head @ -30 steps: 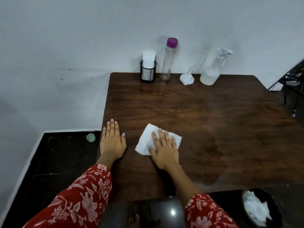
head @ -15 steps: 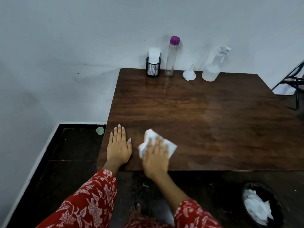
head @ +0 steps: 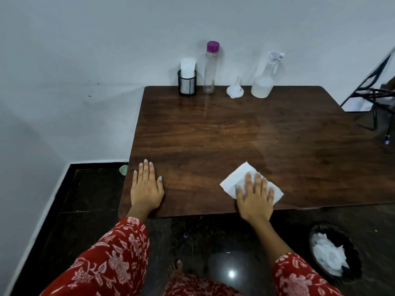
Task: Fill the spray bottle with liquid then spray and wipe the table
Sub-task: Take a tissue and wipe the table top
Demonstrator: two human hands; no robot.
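Wooden table (head: 235, 133), dark grain, set against a pale wall. Right hand (head: 255, 196) lies flat near the near edge, fingers straight and spread, pressing down on a white paper tissue (head: 236, 180) that spreads out from under the fingers to left and right; nothing is gripped, the palm simply bears on it. Left hand (head: 146, 186) rests flat on the near left corner of the table, fingers straight and together, holding nothing, well apart from the tissue. Along the far edge, left to right: a black mesh cup (head: 187, 83) with white folded tissues standing in it; just beside it a tall clear bottle with a purple cap (head: 210, 67), upright; a small white funnel (head: 235, 89), mouth down, carrying a small sticker with red marks too small to read; then the spray bottle (head: 264, 82), clear, upright, with pale liquid in its lower part and its white trigger head on. No brand or writing legible on any of the bottles. On the dark floor at near right, a black bin (head: 350, 248) holds crumpled white tissues. Red floral sleeves cover both forearms.
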